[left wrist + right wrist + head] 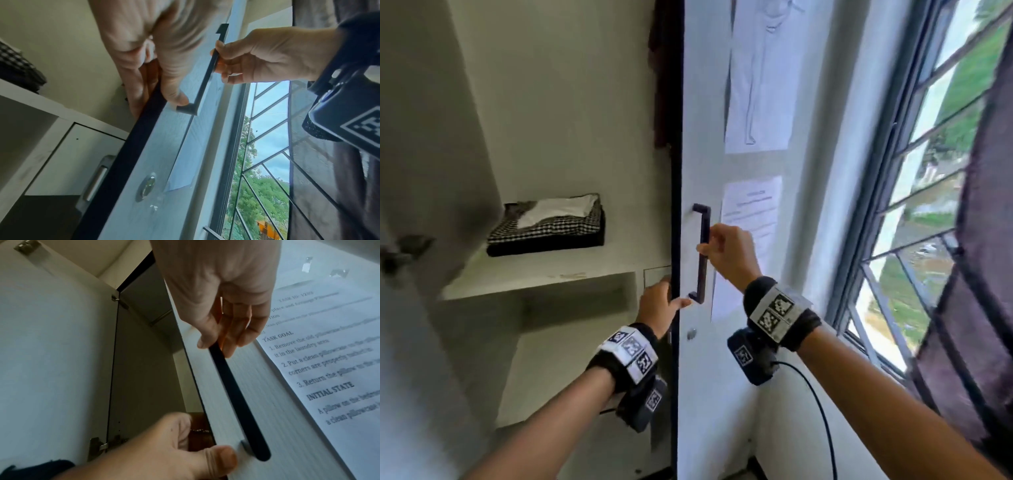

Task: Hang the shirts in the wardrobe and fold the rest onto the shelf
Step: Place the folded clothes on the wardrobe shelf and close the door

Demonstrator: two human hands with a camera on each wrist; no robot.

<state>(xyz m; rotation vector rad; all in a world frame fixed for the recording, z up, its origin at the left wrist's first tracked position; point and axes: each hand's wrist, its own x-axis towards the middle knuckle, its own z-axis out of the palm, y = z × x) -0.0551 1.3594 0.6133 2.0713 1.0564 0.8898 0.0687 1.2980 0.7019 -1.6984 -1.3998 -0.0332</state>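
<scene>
Head view: right hand (726, 251) grasping black door handle (702, 263). Left hand (658, 303) gripping dark edge of white wardrobe door (700, 102), thumb on its face. Folded clothes (551, 224) stacked on shelf (544, 274) inside. Papers (751, 212) taped to door.

Window (914, 192): right of frame, daylight through glass, dark diagonal grille bars, green trees outside.
Curtain (983, 274): far right edge, dark purplish, hanging over part of the window.
Wall strip (822, 171): pale, between door and window frame, centre right.
Papers (751, 219): two printed sheets taped one above the other, centre of frame; lower sheet text blurred in head view.
Lower compartments (571, 342): below the shelf, lower left, shaded, off-white.
Light: natural, from the right; left side dimmer.
</scene>
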